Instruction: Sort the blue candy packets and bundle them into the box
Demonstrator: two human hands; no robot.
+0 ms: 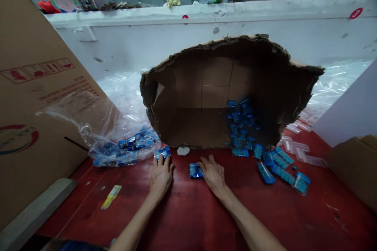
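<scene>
My left hand has its fingers bent over the lower edge of a small blue packet, close to the carton's front left. To the right, my right hand holds the right end of another shiny blue packet lying on the red table; its undersides of the fingers are hidden. Ahead stands a cardboard box with a torn, ragged opening facing me. Blue blister-like packs are heaped inside on its right. At the left, a clear plastic bag lies over several blue packets.
More blue packs spill onto the red table at right, beside clear plastic pieces. A large carton stands left, a smaller one right. A yellow-and-white label-like strip and a white scrap lie nearer me.
</scene>
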